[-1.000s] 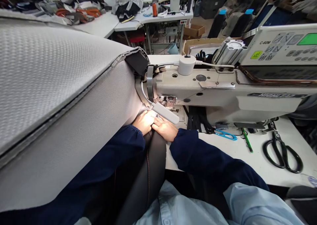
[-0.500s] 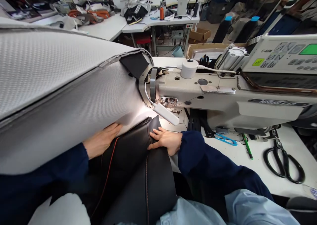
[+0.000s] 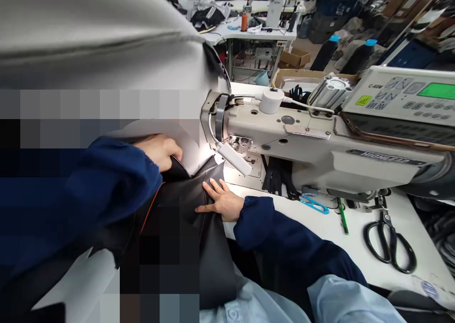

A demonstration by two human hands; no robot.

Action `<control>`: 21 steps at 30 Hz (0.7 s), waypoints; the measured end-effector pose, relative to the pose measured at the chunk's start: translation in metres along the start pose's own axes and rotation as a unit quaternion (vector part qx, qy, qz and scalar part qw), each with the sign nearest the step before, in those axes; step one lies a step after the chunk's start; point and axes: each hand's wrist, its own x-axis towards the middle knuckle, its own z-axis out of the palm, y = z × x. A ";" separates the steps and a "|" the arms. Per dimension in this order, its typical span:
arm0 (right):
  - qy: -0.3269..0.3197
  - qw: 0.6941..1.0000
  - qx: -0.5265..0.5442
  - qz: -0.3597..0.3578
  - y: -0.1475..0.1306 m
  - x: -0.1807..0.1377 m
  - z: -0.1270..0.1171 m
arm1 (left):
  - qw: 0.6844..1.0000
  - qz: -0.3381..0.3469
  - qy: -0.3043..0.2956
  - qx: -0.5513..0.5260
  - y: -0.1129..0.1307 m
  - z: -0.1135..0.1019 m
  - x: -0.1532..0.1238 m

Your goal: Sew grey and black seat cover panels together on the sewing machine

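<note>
A black leather-like cover [image 3: 213,252] with red stitching and grey backing [image 3: 190,143] lies across my lap and up to the sewing machine [image 3: 320,138]. My left hand [image 3: 159,151] is closed at a lifted edge of this cover, its fingers curled and their tips partly hidden. My right hand [image 3: 220,200] lies flat on the black face with fingers spread, just short of the needle area. A small white lamp [image 3: 235,159] lights the spot by the machine's needle plate. Blocky picture faults hide part of the left side.
Large scissors [image 3: 390,244], a green pen [image 3: 343,216] and a blue thread snipper [image 3: 314,203] lie on the white machine table [image 3: 284,209] to the right. A control panel [image 3: 401,95] sits on the machine. Another worktable [image 3: 220,33] stands behind.
My left hand has moved up and right from lying flat on the grey backing and has curled at the edge. The grey material has risen on the left. My right hand still lies on the black cover.
</note>
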 end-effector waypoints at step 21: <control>0.114 0.991 -0.053 0.039 -0.010 0.004 0.011 | 0.994 0.094 0.024 -0.056 0.088 0.065 0.037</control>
